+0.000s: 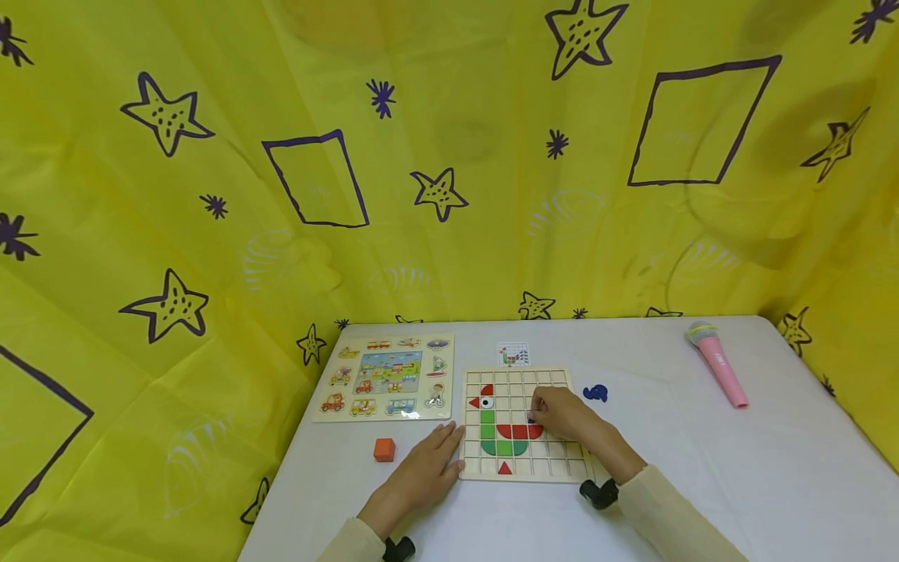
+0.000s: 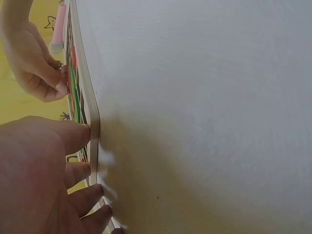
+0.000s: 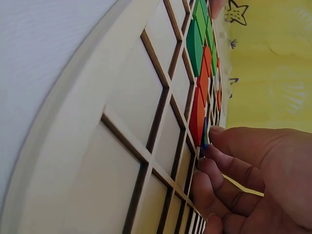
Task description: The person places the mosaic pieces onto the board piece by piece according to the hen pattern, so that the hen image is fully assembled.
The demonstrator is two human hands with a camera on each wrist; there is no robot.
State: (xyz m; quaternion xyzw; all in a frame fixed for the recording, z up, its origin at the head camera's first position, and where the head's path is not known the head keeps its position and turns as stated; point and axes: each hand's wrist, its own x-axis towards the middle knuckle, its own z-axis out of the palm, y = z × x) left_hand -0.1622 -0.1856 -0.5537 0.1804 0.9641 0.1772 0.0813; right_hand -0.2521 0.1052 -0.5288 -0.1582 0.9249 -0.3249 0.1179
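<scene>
A wooden grid board (image 1: 562,467) lies on the table with coloured tiles set in a bird-like figure: red, green and one white eye tile (image 1: 486,403). My right hand (image 1: 566,415) is over the board's right half, pinching a small blue tile (image 3: 205,132) between thumb and fingers, right beside the red tiles (image 3: 197,114). My left hand (image 1: 425,467) lies against the board's left edge, fingers extended and fingertips touching it. A red triangle tile (image 1: 505,468) sits in the bottom row. Just above the board is a small picture card (image 1: 513,354).
A vehicle picture puzzle (image 1: 444,359) lies at the back left, and an orange cube (image 1: 384,449) in front of it. Dark blue pieces (image 1: 595,393) lie right of the board. A pink toy microphone (image 1: 723,371) is farther right. Yellow patterned cloth (image 1: 485,257) hangs behind the table.
</scene>
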